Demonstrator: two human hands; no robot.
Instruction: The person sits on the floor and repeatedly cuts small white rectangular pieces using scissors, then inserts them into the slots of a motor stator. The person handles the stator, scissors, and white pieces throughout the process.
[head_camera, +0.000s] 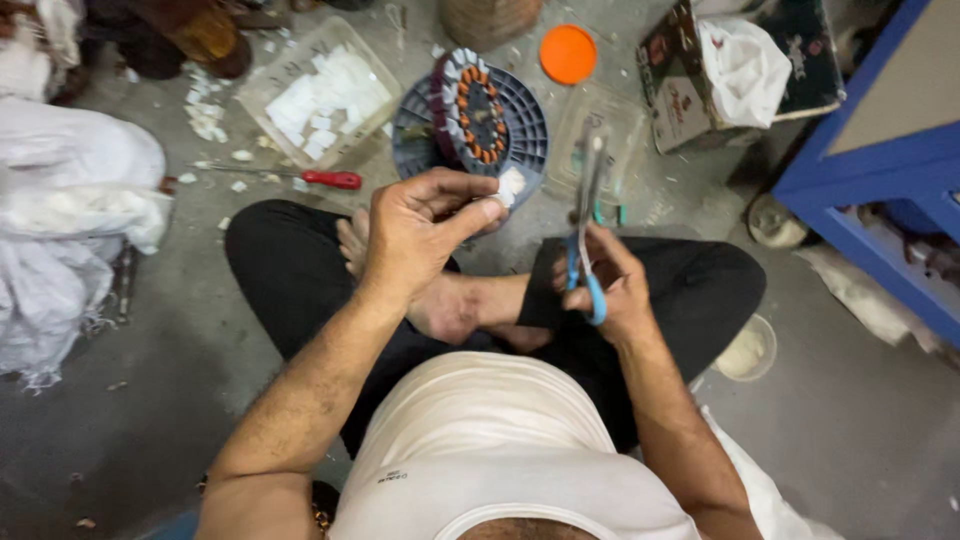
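We sit cross-legged on the concrete floor (170, 400). Our left hand (415, 225) is raised over our knees, its grip narrow, thumb and forefinger pinched on a small white scrap (497, 203); a second white piece (512, 183) shows just beyond the fingertips. Our right hand (610, 285) has its grip closed through the blue handles of a pair of scissors (585, 215), blades pointing up and away from us; whether the blades are parted we cannot tell, as they are blurred.

Straight ahead, just past the left hand, a round dark disc (525, 135) lies on the floor, and on it stands a ring of copper coils (478, 105) with white slips around its rim. The left hand partly covers the near edge of the disc. Toward the far left lies a clear tray (280, 75) full of white pieces, with loose white bits scattered beside it. A red-handled screwdriver (335, 179) lies between the tray and our left knee. An orange lid (567, 54) sits near the far edge, a cardboard box (680, 90) with a white bag (745, 70) beside it. A blue frame (860, 190) stands at the right, a white sack (70, 200) at the left, a small bowl (745, 350) by our right knee.
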